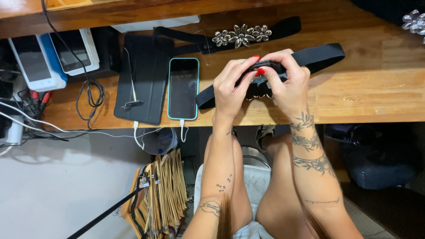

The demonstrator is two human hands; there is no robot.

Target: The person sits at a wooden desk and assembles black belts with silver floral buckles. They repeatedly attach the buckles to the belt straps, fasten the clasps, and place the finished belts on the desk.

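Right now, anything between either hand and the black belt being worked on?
Nothing visible. The left hand and right hand both already grip the black belt over the wooden table. The phone and the second, jewelled belt lie apart, to the side and behind.

Wooden table (376,93), bare along the right. Resting on it: a phone with a teal case (183,88), a dark tablet (144,79) with a thin metal tool (132,102) on top, a black belt with a jewelled flower trim (241,35), another black belt (310,57). Far left, two small white devices (53,57) and tangled cables (90,95).
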